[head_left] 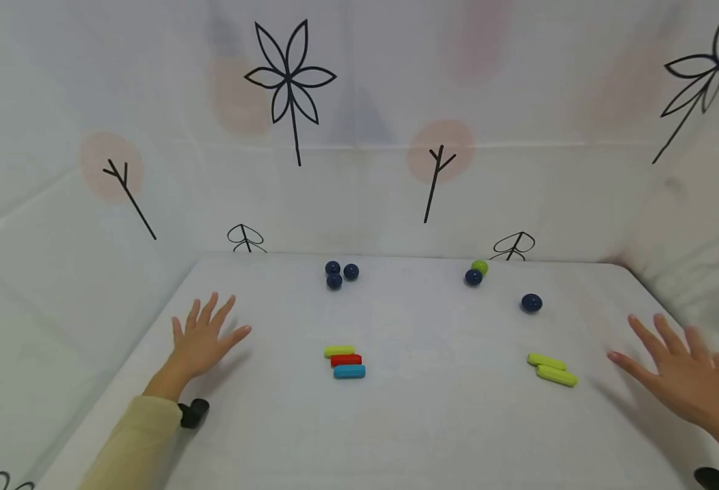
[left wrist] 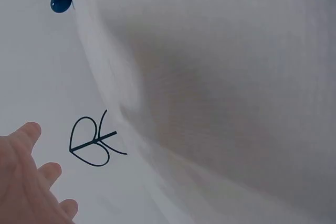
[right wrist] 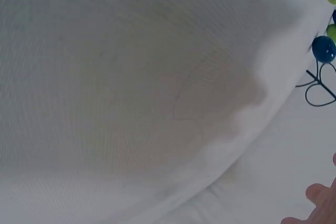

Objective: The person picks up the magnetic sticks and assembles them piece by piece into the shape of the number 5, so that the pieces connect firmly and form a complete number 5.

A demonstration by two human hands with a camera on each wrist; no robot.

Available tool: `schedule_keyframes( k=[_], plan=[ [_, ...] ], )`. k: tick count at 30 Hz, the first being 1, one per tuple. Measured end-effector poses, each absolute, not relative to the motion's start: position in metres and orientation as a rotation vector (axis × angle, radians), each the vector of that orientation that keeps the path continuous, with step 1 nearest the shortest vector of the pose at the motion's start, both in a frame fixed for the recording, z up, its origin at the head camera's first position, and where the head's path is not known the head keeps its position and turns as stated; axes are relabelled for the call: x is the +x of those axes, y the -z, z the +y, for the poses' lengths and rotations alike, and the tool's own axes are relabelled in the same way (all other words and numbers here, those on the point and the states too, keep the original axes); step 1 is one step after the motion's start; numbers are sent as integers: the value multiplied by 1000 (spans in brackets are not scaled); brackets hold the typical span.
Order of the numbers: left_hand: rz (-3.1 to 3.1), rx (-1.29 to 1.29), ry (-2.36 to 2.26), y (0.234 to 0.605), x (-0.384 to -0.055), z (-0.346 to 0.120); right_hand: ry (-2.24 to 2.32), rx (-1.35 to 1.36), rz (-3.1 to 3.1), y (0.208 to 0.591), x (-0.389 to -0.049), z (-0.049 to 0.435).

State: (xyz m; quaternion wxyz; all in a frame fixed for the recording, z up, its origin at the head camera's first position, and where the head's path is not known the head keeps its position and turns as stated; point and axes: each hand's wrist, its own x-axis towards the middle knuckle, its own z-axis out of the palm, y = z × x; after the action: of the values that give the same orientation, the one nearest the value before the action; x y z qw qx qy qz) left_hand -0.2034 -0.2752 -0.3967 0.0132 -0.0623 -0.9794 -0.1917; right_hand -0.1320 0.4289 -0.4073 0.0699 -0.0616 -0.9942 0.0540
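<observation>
My left hand point(head_left: 198, 344) hovers over the left side of the white table, fingers spread, holding nothing. On the right side, my right hand point(head_left: 683, 374) is likewise spread and holds nothing. Nearest to it lie two yellow-green sticks point(head_left: 552, 369), side by side. Beyond these sits a dark blue ball point(head_left: 531, 303). Farther back, another dark blue ball point(head_left: 473, 277) touches a green ball point(head_left: 480, 267). Right of my left hand, a yellow-green stick point(head_left: 339, 351), a red stick point(head_left: 346, 360) and a blue stick point(head_left: 349, 371) lie in a row. Behind them three dark blue balls point(head_left: 334, 281) are grouped together.
The white table point(head_left: 432, 422) has rounded far corners. White cloth point(head_left: 359, 197) with printed flowers and twigs hangs behind it and along both sides. A black band with a small device point(head_left: 194, 413) is on the left wrist, and another point(head_left: 715, 478) on the right.
</observation>
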Motion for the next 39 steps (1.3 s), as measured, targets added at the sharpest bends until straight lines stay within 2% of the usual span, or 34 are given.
schedule_keyframes(
  k=[11, 39],
  plan=[
    [-2972, -293, 707, 394, -200, -265, -213, -63, -2934, 414, -137, 428],
    [-2822, -499, 960, 404, -208, -231, -446, 31, -2893, 412, -153, 405]
  ],
)
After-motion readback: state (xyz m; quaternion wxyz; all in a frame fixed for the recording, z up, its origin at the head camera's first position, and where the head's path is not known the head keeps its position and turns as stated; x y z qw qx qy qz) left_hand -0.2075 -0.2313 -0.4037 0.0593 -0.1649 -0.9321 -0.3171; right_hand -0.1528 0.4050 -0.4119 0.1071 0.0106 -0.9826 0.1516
